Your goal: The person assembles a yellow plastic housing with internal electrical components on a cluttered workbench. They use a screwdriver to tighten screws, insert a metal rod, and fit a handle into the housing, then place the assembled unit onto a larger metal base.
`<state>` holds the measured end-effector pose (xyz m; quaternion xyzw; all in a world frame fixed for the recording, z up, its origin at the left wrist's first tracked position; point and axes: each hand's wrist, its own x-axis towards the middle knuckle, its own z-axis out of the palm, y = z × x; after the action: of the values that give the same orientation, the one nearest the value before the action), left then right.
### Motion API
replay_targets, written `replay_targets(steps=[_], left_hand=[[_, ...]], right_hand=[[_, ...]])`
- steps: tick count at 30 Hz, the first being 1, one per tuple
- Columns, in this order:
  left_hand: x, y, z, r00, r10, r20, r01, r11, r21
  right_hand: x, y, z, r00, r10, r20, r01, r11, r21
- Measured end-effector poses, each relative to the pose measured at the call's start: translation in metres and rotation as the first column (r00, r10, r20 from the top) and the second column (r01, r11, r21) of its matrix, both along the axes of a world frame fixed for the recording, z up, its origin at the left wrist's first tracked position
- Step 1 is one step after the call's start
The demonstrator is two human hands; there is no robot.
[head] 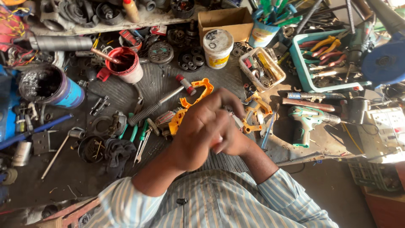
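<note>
A cluttered tabletop [126,95] lies below; left hand [198,131] and right hand [230,135] clasp together over orange housing pieces [198,90], their contents hidden; steady, close fingerwork would suit.

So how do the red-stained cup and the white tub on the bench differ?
The red-stained cup is open, with a rod leaning in it; the white tub is shut under a smudged lid. The cup is stained red, while the tub is white with a yellow label. Both stand upright, away from the hands.
</note>
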<state>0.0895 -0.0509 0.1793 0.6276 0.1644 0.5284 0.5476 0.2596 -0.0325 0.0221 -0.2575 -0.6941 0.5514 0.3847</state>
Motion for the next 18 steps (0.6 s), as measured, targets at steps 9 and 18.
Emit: replay_targets(steps=[9, 18], left_hand=[[0.008, -0.004, 0.024, 0.893, 0.437, -0.106, -0.419, 0.894, 0.159], [0.004, 0.009, 0.008, 0.965, 0.261, 0.037, -0.255, 0.887, 0.385]], right_hand=[[0.010, 0.004, -0.014, 0.967, -0.136, 0.218, 0.055, 0.938, 0.342], [0.009, 0.002, -0.019, 0.994, -0.070, 0.085, 0.057, 0.988, 0.145]])
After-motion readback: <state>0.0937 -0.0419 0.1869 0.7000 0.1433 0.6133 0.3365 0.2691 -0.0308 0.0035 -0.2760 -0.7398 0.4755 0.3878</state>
